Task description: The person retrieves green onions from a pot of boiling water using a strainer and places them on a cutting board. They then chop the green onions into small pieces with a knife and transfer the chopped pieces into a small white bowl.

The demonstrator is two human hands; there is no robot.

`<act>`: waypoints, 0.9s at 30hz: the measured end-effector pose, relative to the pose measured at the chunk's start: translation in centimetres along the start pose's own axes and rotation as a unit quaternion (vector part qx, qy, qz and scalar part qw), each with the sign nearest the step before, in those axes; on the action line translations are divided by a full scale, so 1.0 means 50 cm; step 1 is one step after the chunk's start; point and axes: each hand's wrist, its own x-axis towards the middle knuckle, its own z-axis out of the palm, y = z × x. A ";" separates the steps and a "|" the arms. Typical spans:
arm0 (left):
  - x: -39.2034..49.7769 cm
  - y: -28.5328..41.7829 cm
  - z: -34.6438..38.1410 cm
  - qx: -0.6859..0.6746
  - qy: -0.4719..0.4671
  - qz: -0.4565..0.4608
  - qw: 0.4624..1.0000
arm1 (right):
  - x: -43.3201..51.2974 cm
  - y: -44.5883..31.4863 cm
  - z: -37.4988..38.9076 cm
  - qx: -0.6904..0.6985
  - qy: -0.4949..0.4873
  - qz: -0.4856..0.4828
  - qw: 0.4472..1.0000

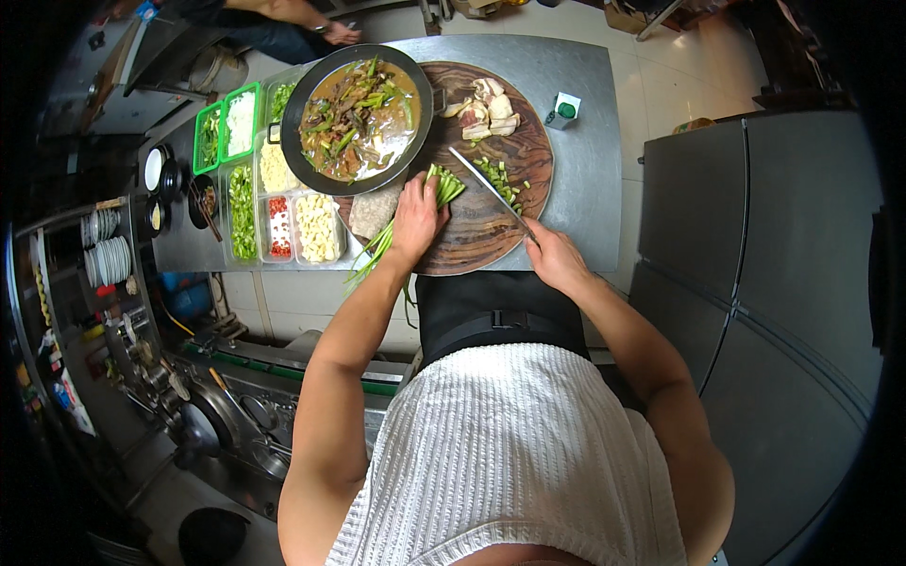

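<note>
On a round wooden chopping board (481, 244), my left hand (417, 216) is closed around a bunch of green stalks (447, 185), whose long ends trail over the table's near edge. My right hand (555, 256) grips the handle of a knife (490, 187); its blade lies between the bunch and a row of cut green pieces (501, 180). Further back on the board are chunks of pale and reddish meat (488, 110). A greyish-white cloth (375, 210) lies beside my left wrist. A black wok (427, 106) holding a brothy dish with green vegetables covers the board's left rear part.
Clear tubs (340, 244) and green baskets (225, 152) of chopped vegetables stand on the steel table (601, 177) at left. A green-and-white carton (561, 113) is at right. Another person's hand (343, 33) is beyond the table. A grey refrigerator (690, 205) stands at right, a stove area (233, 453) lower left.
</note>
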 end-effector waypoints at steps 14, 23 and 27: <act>0.013 -0.022 -0.001 0.036 0.024 -0.053 0.998 | -0.050 -0.010 0.036 0.082 -0.016 0.048 0.995; 0.022 -0.043 0.003 0.105 -0.028 -0.133 0.985 | -0.070 0.025 0.083 0.064 0.062 0.068 0.994; 0.005 0.010 -0.042 0.031 -0.014 -0.137 0.990 | -0.128 0.012 0.047 0.081 0.060 0.095 0.990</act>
